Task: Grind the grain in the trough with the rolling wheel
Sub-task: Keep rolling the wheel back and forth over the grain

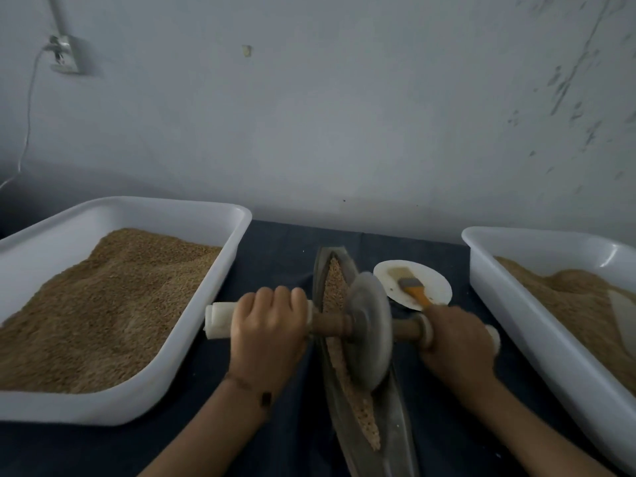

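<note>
While both hands grip the axle: the rolling wheel (370,333) stands on edge in the trough (395,438), about midway along it, tilted a little to the right
Left hand: the left hand (266,330) has its fingers curled tight round the white-wrapped left handle (220,320); the knuckles face up; a thin bracelet (247,387) sits on the wrist
Right hand: the right hand (457,339) is clamped over the right handle (494,335), fingers wrapped down and out of sight; only the white end pokes out past it
Axle: the wooden axle (330,325) runs level across the trough, left to right
Grain: the grain (335,287) lies as a narrow strip along the trough's groove, both beyond the wheel and nearer than it
Trough edges: the long metal trough runs from the far centre toward the near edge of the dark table (282,249); its far tip is near the wall (344,115)
Left side: the left tub (144,208), white and filled with grain, has its right rim just beside the left handle's end
Right side: the right tub (537,304), also filled, has its wall near the right handle's end
Behind: a white plate (437,282) holding a brush (413,287) sits just right of the trough, touching neither tub
</note>
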